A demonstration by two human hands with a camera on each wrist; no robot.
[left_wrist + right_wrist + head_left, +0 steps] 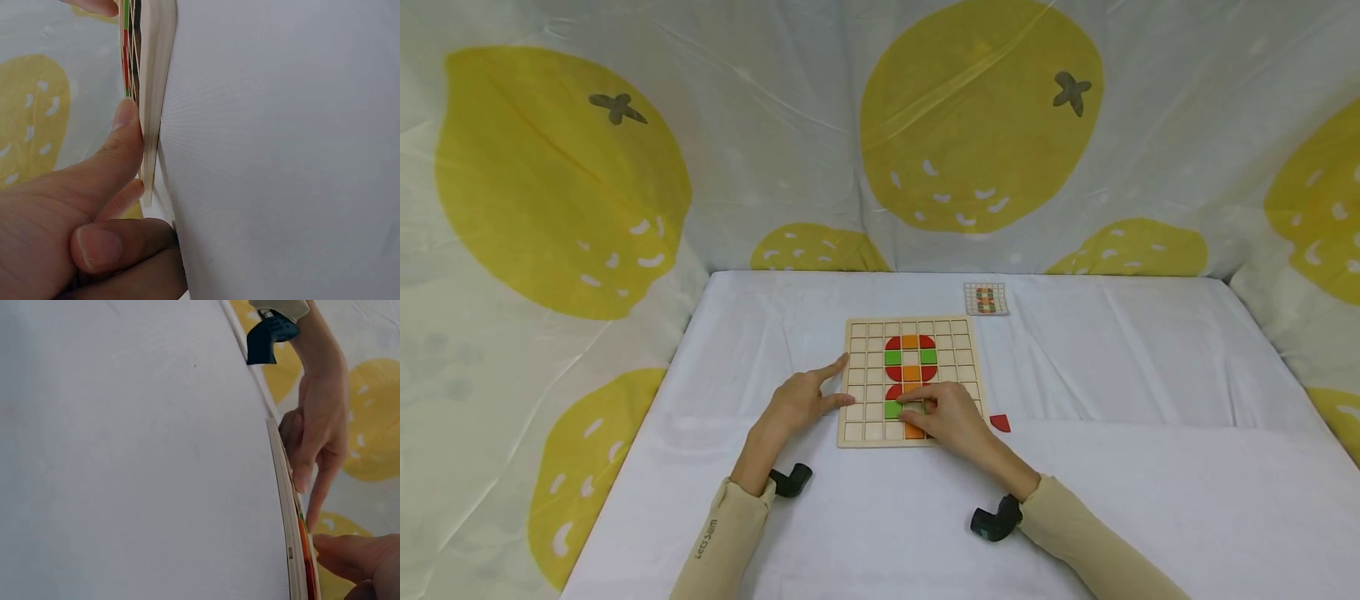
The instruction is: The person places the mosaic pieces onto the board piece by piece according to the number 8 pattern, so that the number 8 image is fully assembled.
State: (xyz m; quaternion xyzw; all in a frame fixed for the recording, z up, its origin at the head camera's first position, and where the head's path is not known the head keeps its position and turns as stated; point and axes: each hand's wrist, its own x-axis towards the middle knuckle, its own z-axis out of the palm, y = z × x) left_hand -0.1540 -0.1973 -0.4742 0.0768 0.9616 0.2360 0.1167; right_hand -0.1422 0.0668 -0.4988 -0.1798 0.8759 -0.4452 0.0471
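Observation:
A square wooden grid board (859, 433) lies on the table, set with red, orange and green tiles. My left hand (797, 400) steadies its left edge, forefinger and thumb extended; in the left wrist view the thumb (125, 119) rests on the wooden rim. My right hand (953, 417) pinches a green square tile (892, 409) by its right side, in the lower left of the pattern, and covers several cells. In the right wrist view its fingertips (328, 545) are low over the board. A red quarter-round tile (1000, 423) lies by the board's right edge.
A small pattern card (987, 298) lies beyond the board's upper right corner. White cloth (1112, 492) covers the table. A lemon-print curtain (805, 158) hangs behind and at both sides. Each wrist wears a black camera mount.

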